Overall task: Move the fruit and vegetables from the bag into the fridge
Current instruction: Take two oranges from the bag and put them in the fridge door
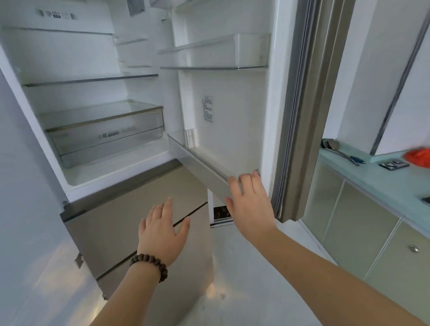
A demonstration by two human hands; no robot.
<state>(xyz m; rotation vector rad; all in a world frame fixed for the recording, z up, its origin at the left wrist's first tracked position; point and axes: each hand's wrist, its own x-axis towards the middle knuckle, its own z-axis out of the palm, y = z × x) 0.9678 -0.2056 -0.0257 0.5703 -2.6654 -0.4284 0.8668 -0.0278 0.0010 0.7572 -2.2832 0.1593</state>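
The fridge (86, 70) stands open in front of me, its glass shelves bare and a clear drawer (104, 135) at the bottom of the upper compartment. The open door (231, 108) swings to the right with clear bins on its inside. My right hand (250, 205) reaches forward, fingers straight, touching the lower door bin's front rail (204, 165). My left hand (162, 229), with a bead bracelet on the wrist, hovers with spread fingers before the closed beige lower drawers (137, 215). A red bag (424, 156) lies on the counter at the far right, blurred.
A pale green counter (382, 180) runs along the right with a ladle (339, 150), a small metal object and the corner of a dark hob. Cabinet doors sit beneath it. White floor tiles lie below my arms. A grey wall flanks the fridge on the left.
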